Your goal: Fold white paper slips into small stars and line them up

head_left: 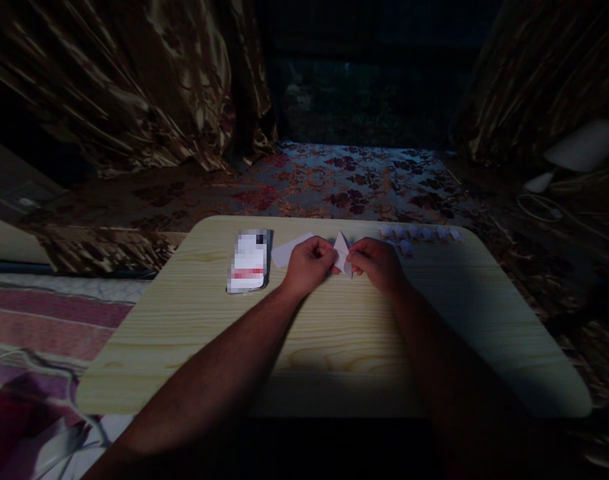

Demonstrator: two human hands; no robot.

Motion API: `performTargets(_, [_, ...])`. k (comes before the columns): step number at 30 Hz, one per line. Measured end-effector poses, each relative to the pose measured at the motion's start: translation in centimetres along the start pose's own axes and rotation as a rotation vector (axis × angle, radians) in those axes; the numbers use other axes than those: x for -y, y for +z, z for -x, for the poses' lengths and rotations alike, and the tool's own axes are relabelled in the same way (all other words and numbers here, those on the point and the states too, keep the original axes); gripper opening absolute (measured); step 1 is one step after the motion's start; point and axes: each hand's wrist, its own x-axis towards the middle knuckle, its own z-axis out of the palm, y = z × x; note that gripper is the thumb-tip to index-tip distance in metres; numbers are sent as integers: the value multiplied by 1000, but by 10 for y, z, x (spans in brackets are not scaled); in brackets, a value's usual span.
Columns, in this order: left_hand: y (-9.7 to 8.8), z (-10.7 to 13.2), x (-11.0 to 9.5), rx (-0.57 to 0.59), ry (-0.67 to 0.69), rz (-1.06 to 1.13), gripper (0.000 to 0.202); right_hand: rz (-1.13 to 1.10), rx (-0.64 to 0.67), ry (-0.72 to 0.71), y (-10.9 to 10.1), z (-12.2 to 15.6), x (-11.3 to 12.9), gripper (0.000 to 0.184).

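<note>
A small piece of folded white paper (341, 252), pointed at the top, is held up just above the wooden table (334, 333). My left hand (310, 265) pinches its left side and my right hand (377, 261) pinches its right side. Both hands are closed, thumbs and fingertips meeting at the paper. A flat white sheet of paper (287, 252) lies behind and left of my left hand. Several small folded paper pieces (427, 233) sit in a row at the far right of the table, near my right hand.
A phone (249, 261), partly pixelated, lies on the table's left side. Behind the table is a ledge covered in floral cloth (354, 177), with curtains (184, 80) on both sides. A white lamp (581, 147) stands at the right. Striped bedding (49, 320) is at the left.
</note>
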Motion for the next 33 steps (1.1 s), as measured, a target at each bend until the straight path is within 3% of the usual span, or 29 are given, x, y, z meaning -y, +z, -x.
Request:
performTargets(11, [3, 4, -4, -35, 46, -18, 19, 104, -11, -54, 4, 3, 1, 10])
performTargets(17, [4, 6, -7, -24, 55, -14, 19, 151, -84, -102, 4, 2, -3, 12])
performTargets(33, [4, 6, -8, 24, 33, 48, 22, 203, -46, -88, 5, 2, -6, 17])
